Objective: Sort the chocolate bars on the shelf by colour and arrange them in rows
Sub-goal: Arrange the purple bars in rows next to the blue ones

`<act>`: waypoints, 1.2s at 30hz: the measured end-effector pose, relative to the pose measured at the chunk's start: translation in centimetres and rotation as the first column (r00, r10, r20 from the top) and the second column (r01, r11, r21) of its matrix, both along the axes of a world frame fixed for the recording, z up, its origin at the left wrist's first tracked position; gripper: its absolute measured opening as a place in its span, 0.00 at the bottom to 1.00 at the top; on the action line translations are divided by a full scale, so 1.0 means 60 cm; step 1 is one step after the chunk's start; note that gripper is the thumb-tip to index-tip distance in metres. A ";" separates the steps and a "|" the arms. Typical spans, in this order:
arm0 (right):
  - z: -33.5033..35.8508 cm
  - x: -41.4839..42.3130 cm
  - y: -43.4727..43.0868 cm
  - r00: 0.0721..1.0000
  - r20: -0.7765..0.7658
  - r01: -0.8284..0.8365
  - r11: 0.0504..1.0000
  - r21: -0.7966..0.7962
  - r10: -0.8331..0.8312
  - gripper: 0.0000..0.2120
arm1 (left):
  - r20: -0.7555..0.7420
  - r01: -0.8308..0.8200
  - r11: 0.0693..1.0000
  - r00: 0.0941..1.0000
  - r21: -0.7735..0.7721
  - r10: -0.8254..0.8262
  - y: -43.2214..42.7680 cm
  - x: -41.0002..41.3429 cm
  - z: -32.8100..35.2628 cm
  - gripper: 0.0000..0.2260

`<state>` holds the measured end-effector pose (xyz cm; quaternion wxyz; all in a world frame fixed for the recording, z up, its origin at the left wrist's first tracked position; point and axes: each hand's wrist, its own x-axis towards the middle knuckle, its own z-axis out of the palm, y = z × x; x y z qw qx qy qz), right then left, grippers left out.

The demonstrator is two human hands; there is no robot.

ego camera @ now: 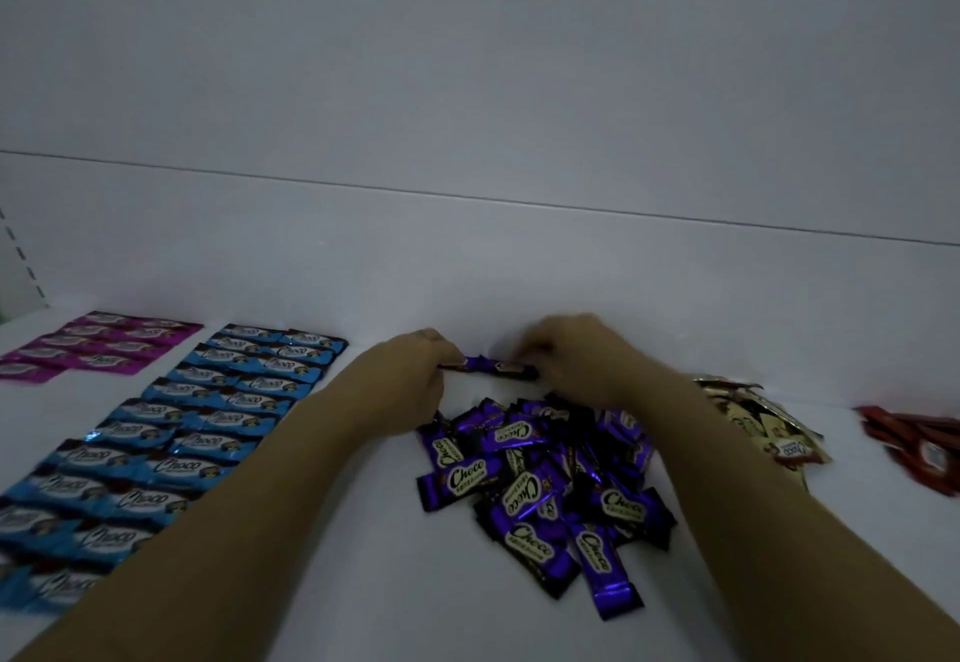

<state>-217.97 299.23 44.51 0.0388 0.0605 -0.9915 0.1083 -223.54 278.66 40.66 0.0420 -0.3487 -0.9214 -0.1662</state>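
Gripping purple bar (488,368): left hand (415,375), right hand (576,355); pile (540,485) reads "Choco".

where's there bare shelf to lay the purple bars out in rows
Bare shelf: the near patch before the purple pile; the lane between blue rows and pile, crossed by the left forearm; a narrow gap between gold pile and red pile. Crowded: the back, at the left hand and right hand.

Two purple bars (488,365), it seems, pinched end to end between the left hand (415,375) and the right hand (576,355). Nearer than the hands is one purple heap (545,479), too tangled to count. Left of the left hand are about twenty blue bars (208,417) in two columns, and farther left roughly eight pink bars (104,344). Right of the right hand are one gold heap (753,417) and one red heap (919,438).
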 end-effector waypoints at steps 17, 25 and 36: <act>-0.025 0.118 0.011 0.996 0.036 0.083 0.994 -0.066 -0.081 0.11 | 0.220 0.201 0.977 0.952 0.077 -0.213 0.033 0.073 0.015 0.08; -0.023 0.126 0.025 0.946 -0.277 0.033 0.903 -0.428 -0.166 0.05 | 0.082 0.131 0.901 0.980 0.413 -0.180 0.058 0.091 0.018 0.10; 0.008 0.070 0.031 0.995 -0.071 0.052 0.965 -0.256 -0.072 0.23 | 0.511 -0.307 0.650 0.847 0.695 -0.146 0.045 0.092 0.028 0.06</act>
